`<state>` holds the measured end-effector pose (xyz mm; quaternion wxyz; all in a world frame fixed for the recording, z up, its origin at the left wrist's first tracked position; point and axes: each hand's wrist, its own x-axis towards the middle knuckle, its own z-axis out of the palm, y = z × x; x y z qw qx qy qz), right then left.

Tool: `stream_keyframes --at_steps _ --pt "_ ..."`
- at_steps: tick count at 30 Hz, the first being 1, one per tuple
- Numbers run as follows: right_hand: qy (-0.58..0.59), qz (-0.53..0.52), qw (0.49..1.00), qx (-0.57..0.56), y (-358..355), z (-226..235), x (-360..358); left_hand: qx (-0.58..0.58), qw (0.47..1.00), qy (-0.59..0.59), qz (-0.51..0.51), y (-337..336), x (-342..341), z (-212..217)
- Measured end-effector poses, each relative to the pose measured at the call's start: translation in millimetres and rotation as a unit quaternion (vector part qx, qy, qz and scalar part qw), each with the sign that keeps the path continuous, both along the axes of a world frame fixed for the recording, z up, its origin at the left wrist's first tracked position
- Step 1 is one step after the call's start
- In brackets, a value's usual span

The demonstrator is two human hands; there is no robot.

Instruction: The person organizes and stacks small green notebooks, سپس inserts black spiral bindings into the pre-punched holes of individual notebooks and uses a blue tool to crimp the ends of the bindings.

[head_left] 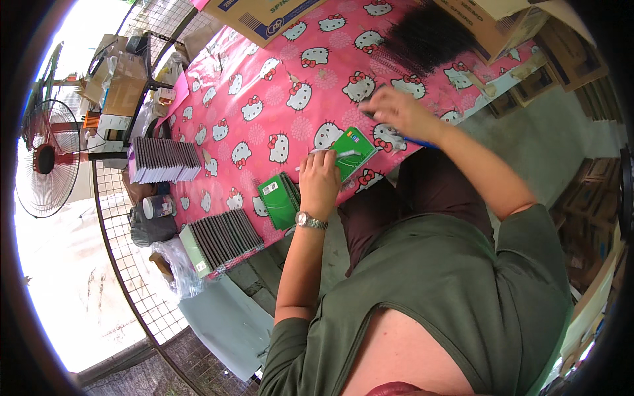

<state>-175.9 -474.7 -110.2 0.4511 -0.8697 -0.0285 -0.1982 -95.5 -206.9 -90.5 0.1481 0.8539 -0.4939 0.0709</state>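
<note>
A green-covered notebook point(360, 146) lies tilted on the pink table near its front edge. My left hand point(319, 175), with a metal watch at the wrist, has its fingers bent over the notebook's left end and holds it. Farther right, above the table, my right hand point(401, 113) is closed, with a small dark thing at its fingertips that is too blurred to name. Below my right wrist shows part of a blue-handled tool point(421, 142). Just left of my left wrist sits a small stack of green spiral notebooks point(277, 200).
A long row of green notebooks point(221, 239) and a purple-edged row point(165, 160) stand along the left. Black spiral binding coils point(429, 38) lie heaped at the far right. Cardboard boxes point(264, 16) border the far side. A fan point(47, 158) stands at left beside wire mesh.
</note>
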Motion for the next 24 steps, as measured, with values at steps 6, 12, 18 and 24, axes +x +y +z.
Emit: stream_keyframes --at_steps 6,12,18,24 --pt "0.055 -0.016 0.997 -0.043 45.5 -4.3 -14.0 -0.045 0.999 0.003 0.029 -10.6 1.0 -12.8" --pt "0.001 -0.029 0.999 0.026 55.1 -10.2 -10.9 -0.043 0.999 -0.001 0.033 -9.5 -1.8 -13.7" --pt "0.128 0.078 0.982 0.118 52.9 -8.3 -14.6 -0.052 0.998 -0.009 0.044 -10.6 -6.6 -15.8" --pt "0.148 0.051 0.983 0.101 59.6 15.5 -19.2 -0.066 0.997 -0.026 0.012 -24.9 -20.0 -19.3"
